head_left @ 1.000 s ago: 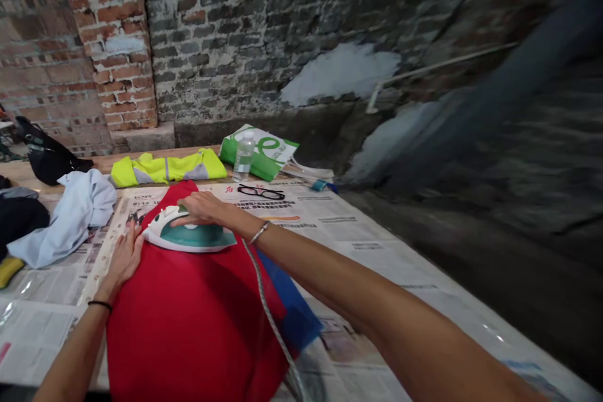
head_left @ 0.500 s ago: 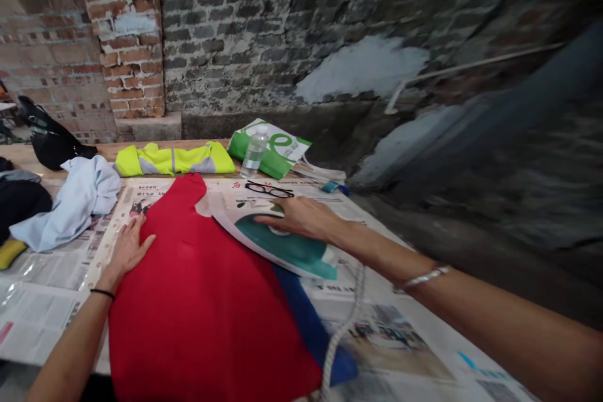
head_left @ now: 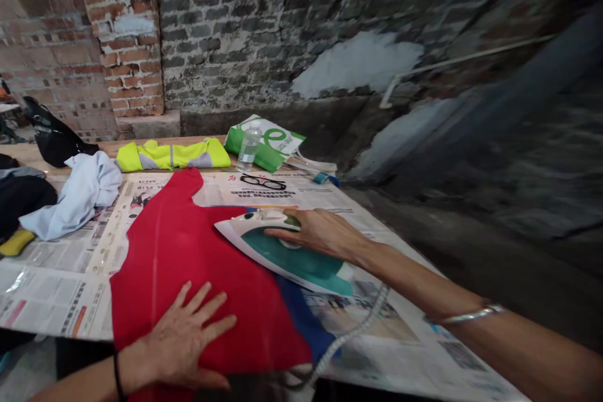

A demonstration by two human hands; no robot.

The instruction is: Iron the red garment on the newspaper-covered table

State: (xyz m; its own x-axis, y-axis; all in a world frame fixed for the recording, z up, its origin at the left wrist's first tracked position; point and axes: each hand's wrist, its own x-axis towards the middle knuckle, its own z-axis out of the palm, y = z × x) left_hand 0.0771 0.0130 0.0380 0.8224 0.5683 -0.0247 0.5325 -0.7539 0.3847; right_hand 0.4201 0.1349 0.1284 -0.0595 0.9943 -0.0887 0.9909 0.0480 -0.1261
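A red cloth garment [head_left: 188, 264] lies flat on spread newspaper [head_left: 301, 201], with a blue panel [head_left: 301, 317] showing at its lower right edge. My right hand [head_left: 320, 232] grips the handle of a green-and-white steam iron [head_left: 287, 257], which rests on the garment's right edge, its tip pointing left. A braided white cord [head_left: 353, 333] trails from the iron's rear toward the bottom of the view. My left hand [head_left: 183, 333] presses flat on the red cloth near the table's front edge, fingers spread.
Along the table's far side are a folded neon-yellow vest [head_left: 172, 156], a water bottle [head_left: 248, 148], a green-and-white bag [head_left: 264, 143] and black glasses [head_left: 262, 182]. A pale blue cloth [head_left: 75, 198] and a black bag [head_left: 54, 140] lie left. Brick walls stand behind.
My left hand has slid toward me and right along the red cloth. The iron has moved slightly left and toward me under my right hand, and its rear now sits over the blue panel's edge.
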